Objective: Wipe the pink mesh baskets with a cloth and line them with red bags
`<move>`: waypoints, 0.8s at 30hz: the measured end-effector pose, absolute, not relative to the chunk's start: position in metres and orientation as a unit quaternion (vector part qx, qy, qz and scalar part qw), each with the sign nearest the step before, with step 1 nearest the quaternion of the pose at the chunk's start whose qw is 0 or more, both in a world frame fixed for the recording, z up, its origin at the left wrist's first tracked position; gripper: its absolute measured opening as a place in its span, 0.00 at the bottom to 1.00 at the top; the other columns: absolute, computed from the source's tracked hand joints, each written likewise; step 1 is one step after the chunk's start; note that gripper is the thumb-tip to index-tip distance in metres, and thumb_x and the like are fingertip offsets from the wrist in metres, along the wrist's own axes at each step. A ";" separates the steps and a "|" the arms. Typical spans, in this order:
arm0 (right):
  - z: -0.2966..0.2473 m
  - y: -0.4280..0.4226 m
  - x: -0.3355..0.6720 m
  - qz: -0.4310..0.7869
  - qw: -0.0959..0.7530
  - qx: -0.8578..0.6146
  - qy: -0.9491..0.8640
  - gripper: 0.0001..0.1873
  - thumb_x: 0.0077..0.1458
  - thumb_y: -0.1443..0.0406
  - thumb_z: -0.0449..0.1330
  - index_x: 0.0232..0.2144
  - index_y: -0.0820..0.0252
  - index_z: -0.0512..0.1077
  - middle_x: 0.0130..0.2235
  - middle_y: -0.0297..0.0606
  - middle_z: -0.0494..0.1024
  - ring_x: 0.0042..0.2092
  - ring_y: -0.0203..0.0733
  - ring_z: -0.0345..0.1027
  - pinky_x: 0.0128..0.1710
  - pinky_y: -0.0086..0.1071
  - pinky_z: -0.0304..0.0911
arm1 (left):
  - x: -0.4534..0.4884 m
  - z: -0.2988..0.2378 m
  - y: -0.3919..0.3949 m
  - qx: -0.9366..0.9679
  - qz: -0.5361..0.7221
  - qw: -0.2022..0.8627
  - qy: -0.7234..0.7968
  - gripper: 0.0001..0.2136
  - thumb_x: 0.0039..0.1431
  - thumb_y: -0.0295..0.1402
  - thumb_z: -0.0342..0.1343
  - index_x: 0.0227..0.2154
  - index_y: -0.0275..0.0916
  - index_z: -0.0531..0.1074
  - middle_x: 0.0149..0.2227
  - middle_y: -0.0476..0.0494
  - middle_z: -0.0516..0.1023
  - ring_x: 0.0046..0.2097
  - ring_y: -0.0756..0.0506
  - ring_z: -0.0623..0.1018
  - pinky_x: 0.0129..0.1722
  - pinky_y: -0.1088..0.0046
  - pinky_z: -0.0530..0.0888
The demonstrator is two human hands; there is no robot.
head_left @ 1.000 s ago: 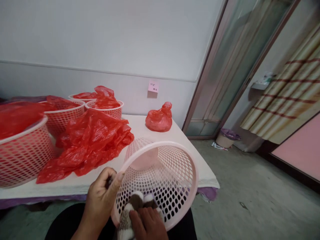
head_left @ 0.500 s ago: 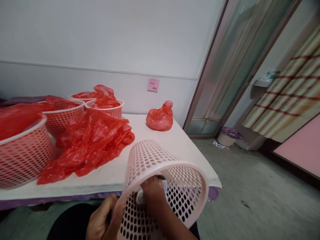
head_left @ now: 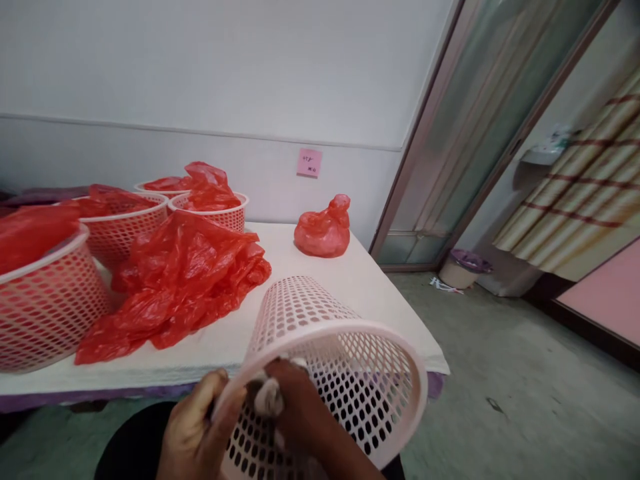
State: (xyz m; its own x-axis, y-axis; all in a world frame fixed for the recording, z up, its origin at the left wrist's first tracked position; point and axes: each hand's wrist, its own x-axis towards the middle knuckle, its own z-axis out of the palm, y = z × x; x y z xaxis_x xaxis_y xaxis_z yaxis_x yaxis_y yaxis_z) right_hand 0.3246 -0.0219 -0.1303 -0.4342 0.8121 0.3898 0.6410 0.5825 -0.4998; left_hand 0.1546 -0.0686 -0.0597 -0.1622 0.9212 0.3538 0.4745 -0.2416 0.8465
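A pale pink mesh basket (head_left: 300,303) lies tilted at the table's front edge, its mouth facing me. My left hand (head_left: 197,427) grips the rim on the left, fingers outside and thumb over the edge. Reaching into the mouth, my right hand (head_left: 295,393) is closed on a crumpled white cloth (head_left: 269,398) against the inner left wall. Part of the cloth and the right fingertips are hidden by the hand. Left of the basket, a loose heap of red plastic bags (head_left: 185,280) lies on the white-covered table (head_left: 385,307).
Several similar baskets with red bags, one a large basket (head_left: 50,307), stand at the left. A knotted red bag (head_left: 324,230) sits near the wall under a pink note (head_left: 309,163). On the floor at right stands a lined bin (head_left: 460,270).
My right hand has moved left inside the basket with the white cloth, closer to the left wall. The basket has shifted slightly, with my left hand still on its rim.
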 end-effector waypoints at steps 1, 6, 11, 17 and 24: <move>-0.135 -0.037 0.326 0.151 0.309 -0.406 -0.847 0.06 0.58 0.60 0.60 0.37 0.49 0.75 0.36 0.31 0.79 0.37 0.38 0.73 0.35 0.30 0.67 | 0.153 -0.056 -0.065 0.593 0.513 0.219 0.581 0.16 0.59 0.46 0.54 0.22 0.41 0.68 0.21 0.54 0.69 0.22 0.52 0.68 0.21 0.79 0.67; -0.174 -0.087 0.323 0.009 0.427 -0.485 -0.763 0.09 0.56 0.54 0.62 0.33 0.51 0.73 0.28 0.34 0.78 0.31 0.44 0.73 0.30 0.35 0.68 | 0.150 -0.047 -0.053 0.540 0.554 0.247 0.583 0.19 0.57 0.48 0.56 0.19 0.41 0.62 0.19 0.55 0.61 0.21 0.52 0.63 0.19 0.79 0.64; -0.169 -0.083 0.318 -0.195 0.407 -0.423 -0.786 0.14 0.57 0.70 0.58 0.44 0.50 0.71 0.34 0.37 0.80 0.30 0.45 0.73 0.29 0.37 0.66 | 0.159 -0.048 -0.046 0.531 0.551 0.302 0.568 0.20 0.55 0.49 0.58 0.20 0.41 0.59 0.20 0.56 0.59 0.23 0.52 0.62 0.22 0.79 0.64; -0.152 -0.078 0.309 -0.182 0.440 -0.425 -0.770 0.11 0.57 0.72 0.55 0.43 0.57 0.69 0.26 0.35 0.74 0.23 0.42 0.67 0.21 0.32 0.60 | 0.169 -0.054 -0.055 0.500 0.542 0.305 0.603 0.20 0.53 0.51 0.59 0.21 0.42 0.62 0.15 0.58 0.59 0.15 0.53 0.60 0.15 0.79 0.60; -0.126 -0.062 0.305 0.055 0.481 -0.410 -0.773 0.24 0.62 0.65 0.55 0.59 0.56 0.60 0.43 0.41 0.78 0.41 0.43 0.75 0.36 0.31 0.71 | 0.190 -0.064 -0.090 0.410 0.545 0.409 0.607 0.19 0.57 0.54 0.54 0.26 0.42 0.69 0.22 0.54 0.70 0.27 0.50 0.70 0.26 0.79 0.69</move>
State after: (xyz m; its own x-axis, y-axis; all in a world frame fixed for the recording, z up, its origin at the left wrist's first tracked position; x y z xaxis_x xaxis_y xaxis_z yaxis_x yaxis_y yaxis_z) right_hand 0.3054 -0.0623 -0.1259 -0.2001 0.6876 0.6980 0.5811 0.6569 -0.4805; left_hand 0.1897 -0.0901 -0.0639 -0.3302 0.9426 -0.0493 0.0512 0.0701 0.9962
